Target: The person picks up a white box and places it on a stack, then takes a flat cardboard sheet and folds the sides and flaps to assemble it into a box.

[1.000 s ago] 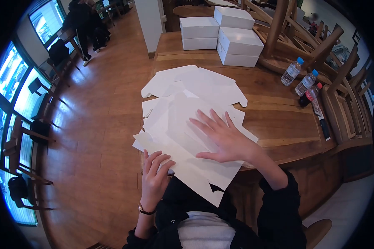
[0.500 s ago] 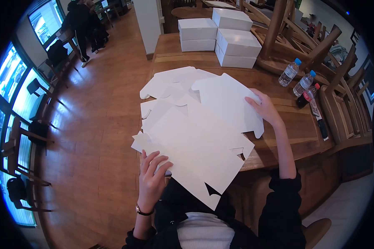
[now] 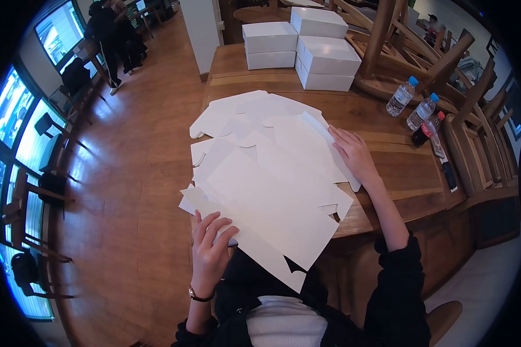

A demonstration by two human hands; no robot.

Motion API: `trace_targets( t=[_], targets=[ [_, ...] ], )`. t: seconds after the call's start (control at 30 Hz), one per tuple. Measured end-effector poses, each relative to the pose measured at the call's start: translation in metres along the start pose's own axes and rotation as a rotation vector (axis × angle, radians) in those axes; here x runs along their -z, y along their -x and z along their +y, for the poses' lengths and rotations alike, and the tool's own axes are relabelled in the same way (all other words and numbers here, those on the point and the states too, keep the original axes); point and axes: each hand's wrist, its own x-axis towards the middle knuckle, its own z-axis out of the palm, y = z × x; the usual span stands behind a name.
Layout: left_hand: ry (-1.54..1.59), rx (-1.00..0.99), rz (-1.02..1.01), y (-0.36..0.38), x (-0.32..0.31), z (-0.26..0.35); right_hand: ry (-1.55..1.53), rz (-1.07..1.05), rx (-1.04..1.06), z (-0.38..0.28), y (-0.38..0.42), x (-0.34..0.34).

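A flat white cardboard box blank (image 3: 272,185) with cut tabs and slots lies before me, its lower corner reaching over the table edge towards my lap. More white card lies under its far side. My right hand (image 3: 355,156) rests on the right-hand edge, fingers stretched out along a side flap (image 3: 317,126) that is bent up from the sheet. On the near left edge, my left hand (image 3: 213,246) has its fingers spread and lightly bent over the card. A small dark object beneath the left fingers is mostly hidden.
Folded white boxes (image 3: 324,58) stand stacked at the back of the wooden table (image 3: 376,121). Two water bottles (image 3: 402,97), a cola bottle (image 3: 428,129) and a black marker-like object (image 3: 449,176) line the right side. Upturned wooden chairs (image 3: 440,63) sit beyond; people (image 3: 110,40) stand far left.
My right hand has shifted a little left and down and flattened its fingers. The right side of the card, raised before, now lies lower, with its edge flap bent up. My left hand has barely moved.
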Motion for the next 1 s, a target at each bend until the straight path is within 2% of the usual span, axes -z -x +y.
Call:
trace_targets(
  t=[0.07,0.17,0.27,0.37,0.47,0.67,0.77,0.87,0.97,1.0],
  targets=[
    [0.02,0.01,0.004,-0.002,0.001,0.003,0.139,-0.057,0.06,0.005,-0.001,0.003],
    [0.023,0.012,0.011,-0.001,0.0,0.003,0.057,-0.099,0.154,0.011,-0.006,0.008],
    [0.019,0.01,0.012,0.0,-0.001,0.002,-0.048,-0.154,0.088,0.01,-0.01,0.006],
    [0.021,0.018,0.008,-0.001,0.0,0.004,0.117,-0.241,-0.015,-0.007,-0.018,0.016],
    [0.022,0.018,0.006,-0.002,0.0,0.004,0.356,0.022,0.092,-0.006,-0.021,-0.01],
    [0.011,0.027,0.006,-0.002,-0.001,0.005,0.521,-0.021,0.014,-0.033,-0.037,-0.024],
    [0.003,0.03,0.007,-0.002,-0.002,0.004,0.316,-0.004,-0.029,-0.041,-0.031,-0.03],
    [0.007,0.029,0.008,-0.003,-0.002,0.004,0.074,-0.061,-0.2,-0.049,-0.035,-0.017],
    [0.014,0.034,0.011,-0.005,-0.001,0.006,0.241,-0.029,-0.045,-0.042,-0.035,-0.027],
    [0.017,0.038,0.01,-0.005,-0.001,0.007,0.255,-0.026,-0.066,-0.046,-0.038,-0.027]
  ],
)
